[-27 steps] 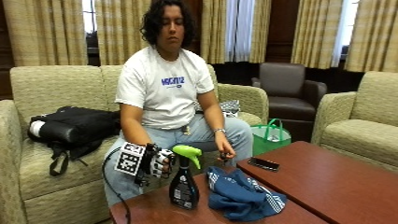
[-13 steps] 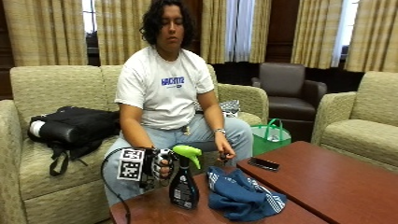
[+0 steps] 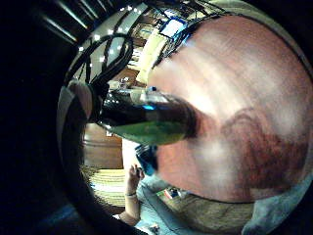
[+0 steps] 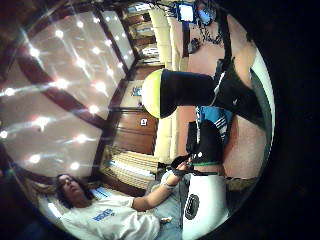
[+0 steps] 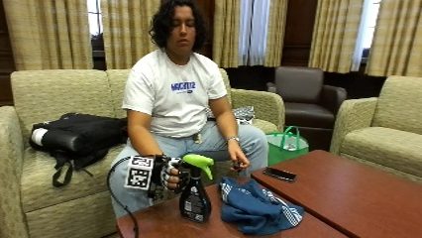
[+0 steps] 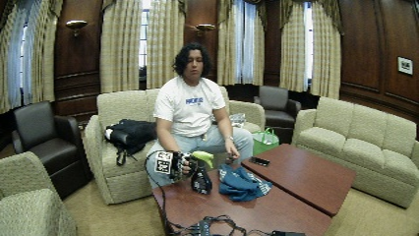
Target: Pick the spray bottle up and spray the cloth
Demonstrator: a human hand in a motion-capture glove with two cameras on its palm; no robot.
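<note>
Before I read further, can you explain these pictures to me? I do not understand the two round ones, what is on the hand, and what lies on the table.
There is no machine here. A person sits on a sofa and wears a black glove on the right hand. The two round pictures come from small cameras on that palm, so they look out at whatever is close to it. The other two come from cameras in the room. On the brown table stand a spray bottle with a green top and, beside it, a crumpled blue cloth. A phone lies further back. The hand grips the bottle's neck; the bottle is not yet lifted.
</note>
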